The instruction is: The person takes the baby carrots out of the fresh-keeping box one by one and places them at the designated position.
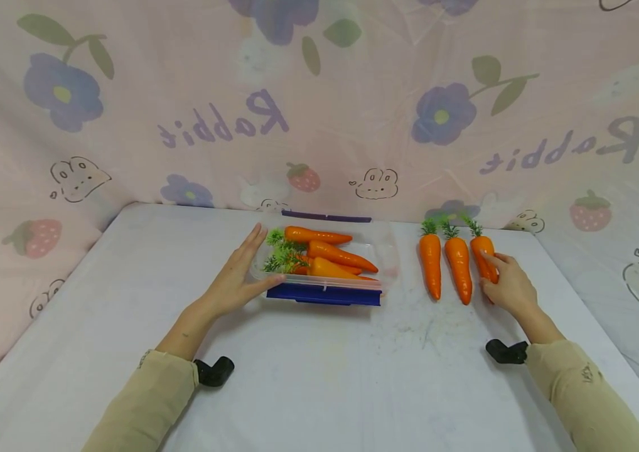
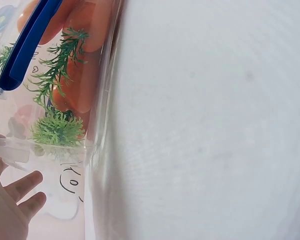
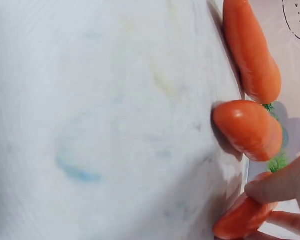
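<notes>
A clear plastic box with blue clips stands at the back middle of the table, and several toy carrots lie inside it, leafy ends to the left. My left hand rests at the box's left end, thumb by the front rim and fingers stretched out along the side; in the left wrist view its spread fingers show by the box corner. To the right of the box lie three carrots side by side. My right hand holds the rightmost carrot between thumb and fingers, seen too in the right wrist view.
The left carrot and the middle carrot of the row lie just left of my right hand. White cloth covers the table. A printed curtain hangs right behind the table's back edge.
</notes>
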Tool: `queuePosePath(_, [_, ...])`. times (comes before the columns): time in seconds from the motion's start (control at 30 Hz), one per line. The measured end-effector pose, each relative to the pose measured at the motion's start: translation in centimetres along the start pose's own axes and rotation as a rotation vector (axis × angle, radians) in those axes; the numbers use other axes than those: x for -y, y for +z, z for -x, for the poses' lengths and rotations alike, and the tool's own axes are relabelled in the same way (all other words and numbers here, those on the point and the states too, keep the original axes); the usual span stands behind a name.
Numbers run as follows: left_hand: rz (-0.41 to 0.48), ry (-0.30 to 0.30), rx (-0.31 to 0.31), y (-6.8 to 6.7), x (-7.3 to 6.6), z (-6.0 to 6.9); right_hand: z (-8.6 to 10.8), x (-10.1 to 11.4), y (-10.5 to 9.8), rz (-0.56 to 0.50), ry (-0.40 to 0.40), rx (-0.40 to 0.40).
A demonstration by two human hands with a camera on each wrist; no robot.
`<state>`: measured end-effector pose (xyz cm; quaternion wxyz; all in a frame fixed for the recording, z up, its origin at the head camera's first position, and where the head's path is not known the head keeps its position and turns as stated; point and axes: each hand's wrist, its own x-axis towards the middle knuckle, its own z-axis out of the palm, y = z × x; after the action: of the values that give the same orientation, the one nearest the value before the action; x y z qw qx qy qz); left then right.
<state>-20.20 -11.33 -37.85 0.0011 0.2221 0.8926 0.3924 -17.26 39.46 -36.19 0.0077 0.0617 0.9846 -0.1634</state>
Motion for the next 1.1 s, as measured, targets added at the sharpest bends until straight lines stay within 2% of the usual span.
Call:
queuePosePath(0.77, [-0.009,-0.009,0.005,0.00,-0.22,0.00,0.26,-0.51,-0.19,0.041,-0.006,0.040])
queuePosePath(1.1, [-0.005,-0.010,0.002,-0.05,-0.18,-0.01,0.40,-0.42,-0.71,0.031,-0.034,-0.036])
